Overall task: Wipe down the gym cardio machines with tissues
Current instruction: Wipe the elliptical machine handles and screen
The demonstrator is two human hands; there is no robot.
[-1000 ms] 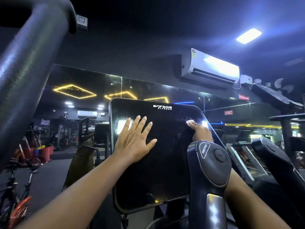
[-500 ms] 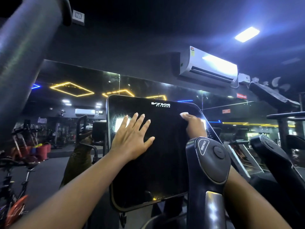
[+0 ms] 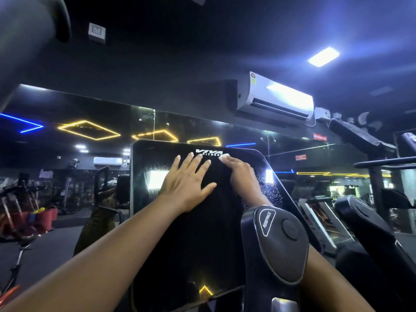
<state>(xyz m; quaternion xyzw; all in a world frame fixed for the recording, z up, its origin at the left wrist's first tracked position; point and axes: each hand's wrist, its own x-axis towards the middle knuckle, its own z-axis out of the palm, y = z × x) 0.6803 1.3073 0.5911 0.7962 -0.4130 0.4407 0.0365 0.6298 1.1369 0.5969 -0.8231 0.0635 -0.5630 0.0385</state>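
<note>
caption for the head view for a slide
Left hand flat on the console screen; right hand holds a tissue to its top edge.

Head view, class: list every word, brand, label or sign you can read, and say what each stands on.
"VIVA FITNES": top of the black console; the tissue hides the ending.
"RESISTANCE": grey handle pod.
Red wall signs: too blurred.
Air conditioner sticker: too small.

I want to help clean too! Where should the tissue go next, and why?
Probably slide the right hand with the tissue down toward the right edge of the screen: speckles show there, while the left hand lies flat on it.
</note>
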